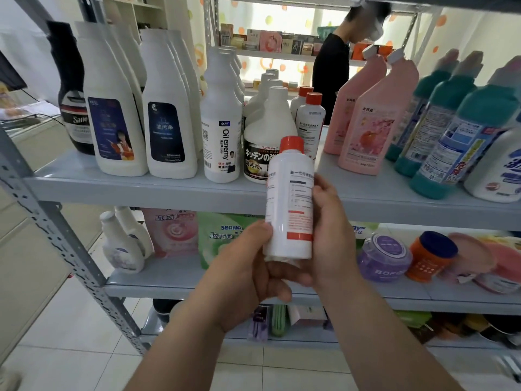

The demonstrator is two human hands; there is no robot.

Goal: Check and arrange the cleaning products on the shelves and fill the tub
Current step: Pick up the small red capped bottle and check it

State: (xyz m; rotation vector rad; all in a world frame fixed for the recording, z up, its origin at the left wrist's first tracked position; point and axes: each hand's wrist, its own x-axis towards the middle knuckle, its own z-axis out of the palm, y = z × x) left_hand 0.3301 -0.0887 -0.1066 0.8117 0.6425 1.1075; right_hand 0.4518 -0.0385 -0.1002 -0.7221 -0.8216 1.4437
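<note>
Here the left hand (pixel 248 266) cups the base of a small white bottle with an orange cap (pixel 290 201), fingers curled under it, seemingly to steady it for reading. The bottle stands upright in front of the upper shelf (pixel 141 184), label facing the camera. The right hand (pixel 329 230) wraps its side, closed around it, probably for checking before reshelving beside two matching bottles (pixel 310 119).

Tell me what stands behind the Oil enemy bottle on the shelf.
Behind the Oil enemy bottle, more white bottles of the same shape line up; only their shoulders and tops show, so their count and labels stay hidden.
</note>
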